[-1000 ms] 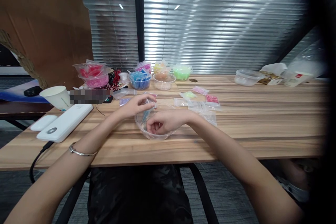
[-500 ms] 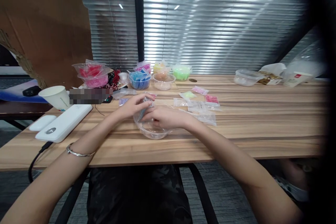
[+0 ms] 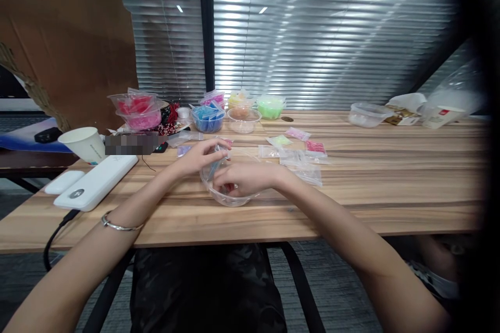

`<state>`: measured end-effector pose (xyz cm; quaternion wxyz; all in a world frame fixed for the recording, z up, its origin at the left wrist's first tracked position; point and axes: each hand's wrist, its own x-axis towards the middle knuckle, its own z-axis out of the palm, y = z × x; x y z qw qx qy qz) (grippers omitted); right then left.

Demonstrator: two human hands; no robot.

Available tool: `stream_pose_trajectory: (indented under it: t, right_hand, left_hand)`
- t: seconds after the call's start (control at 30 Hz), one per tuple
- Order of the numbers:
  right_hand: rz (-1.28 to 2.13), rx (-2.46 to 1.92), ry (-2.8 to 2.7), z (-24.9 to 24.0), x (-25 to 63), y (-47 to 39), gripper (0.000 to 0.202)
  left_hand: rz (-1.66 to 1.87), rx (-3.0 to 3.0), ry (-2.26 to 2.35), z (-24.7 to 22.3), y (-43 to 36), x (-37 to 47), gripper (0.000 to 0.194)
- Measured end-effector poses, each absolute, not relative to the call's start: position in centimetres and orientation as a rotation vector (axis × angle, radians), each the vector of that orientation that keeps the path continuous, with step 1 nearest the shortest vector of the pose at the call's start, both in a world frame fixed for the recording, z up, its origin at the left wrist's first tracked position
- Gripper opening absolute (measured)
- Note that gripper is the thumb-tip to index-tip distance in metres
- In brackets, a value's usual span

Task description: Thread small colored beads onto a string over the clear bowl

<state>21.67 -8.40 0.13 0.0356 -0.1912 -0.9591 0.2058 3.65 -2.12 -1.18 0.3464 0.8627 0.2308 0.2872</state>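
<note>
Our L hand [image 3: 201, 157] is at the rim of a clear bowl [image 3: 230, 200] on the counter [image 3: 390, 182]; our R hand [image 3: 248, 178], apart, dips inside; we can't tell either grip. Bluish plastic [image 3: 213, 168] w/in, packets [image 3: 278, 141] beyond: work prob. underway, not done.

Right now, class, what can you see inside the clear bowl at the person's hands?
The right hand is partly inside the clear bowl, and bluish plastic shows there near the left hand. Whatever lies beneath the right hand is covered and cannot be seen.
</note>
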Motion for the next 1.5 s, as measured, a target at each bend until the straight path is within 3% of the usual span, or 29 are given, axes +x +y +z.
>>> stream_pose_trajectory:
  t: [0.73, 1.27, 1.5]
  right_hand:
    - [0.697, -0.681, -2.892, 0.3, 21.9, -8.6, 0.013]
    - [1.15, -0.607, -1.784, 0.5, 22.6, -7.3, 0.018]
    - [1.11, -0.746, -1.735, 0.0, 22.7, -6.4, 0.019]
  left_hand:
    - [0.728, 2.276, 0.628, -1.1, -2.1, 3.6, 0.037]
    - [0.712, 2.294, 0.646, -1.2, -1.7, 2.9, 0.042]
    - [0.707, 2.321, 0.667, -1.5, -1.7, 2.9, 0.044]
